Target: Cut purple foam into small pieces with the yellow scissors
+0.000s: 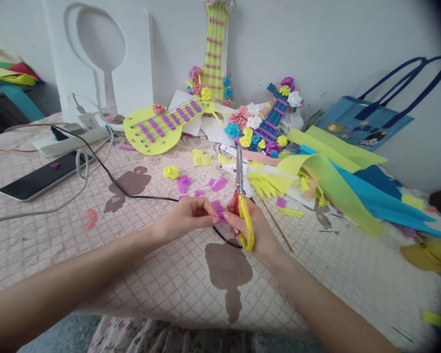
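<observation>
At the middle of the table, my left hand (191,215) is closed, its thumb and fingertips pinching a small piece of purple paper (219,208). My right hand (255,223) meets it there, with its thumb and finger on the same piece. Held in that right hand too is a pair of scissors (239,169), blades pointing away from me and together, with yellow and red handles. Several purple paper scraps (184,183) lie just beyond my hands, beside a yellow paper flower (171,171). A black cord (152,198) runs beneath my hands.
A yellow paper guitar (154,130), a blue flower-covered one (274,117) and an upright yellow one (215,54) stand at the back. Crepe strips (353,196) and a blue bag (363,120) are right. A phone (46,176) and power strip (68,139) lie left.
</observation>
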The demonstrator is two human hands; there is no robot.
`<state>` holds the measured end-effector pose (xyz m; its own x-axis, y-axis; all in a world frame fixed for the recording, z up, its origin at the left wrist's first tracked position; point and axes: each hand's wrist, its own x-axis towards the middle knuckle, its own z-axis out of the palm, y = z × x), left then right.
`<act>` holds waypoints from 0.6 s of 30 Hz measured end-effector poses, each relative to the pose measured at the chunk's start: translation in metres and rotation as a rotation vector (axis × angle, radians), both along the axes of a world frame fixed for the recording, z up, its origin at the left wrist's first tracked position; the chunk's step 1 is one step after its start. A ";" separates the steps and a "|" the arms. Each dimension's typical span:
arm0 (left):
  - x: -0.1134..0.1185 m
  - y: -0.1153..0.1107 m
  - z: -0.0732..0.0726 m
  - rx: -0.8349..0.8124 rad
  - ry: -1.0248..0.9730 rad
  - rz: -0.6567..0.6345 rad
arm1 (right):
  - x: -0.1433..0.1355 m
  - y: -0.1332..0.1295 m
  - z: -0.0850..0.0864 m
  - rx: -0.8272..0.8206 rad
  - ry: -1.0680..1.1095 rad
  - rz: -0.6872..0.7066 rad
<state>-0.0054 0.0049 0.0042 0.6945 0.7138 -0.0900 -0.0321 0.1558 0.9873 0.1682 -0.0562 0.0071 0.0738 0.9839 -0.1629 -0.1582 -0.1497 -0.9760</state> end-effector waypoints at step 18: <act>-0.001 0.001 0.001 -0.177 -0.045 0.024 | -0.002 -0.002 -0.002 0.016 -0.062 0.038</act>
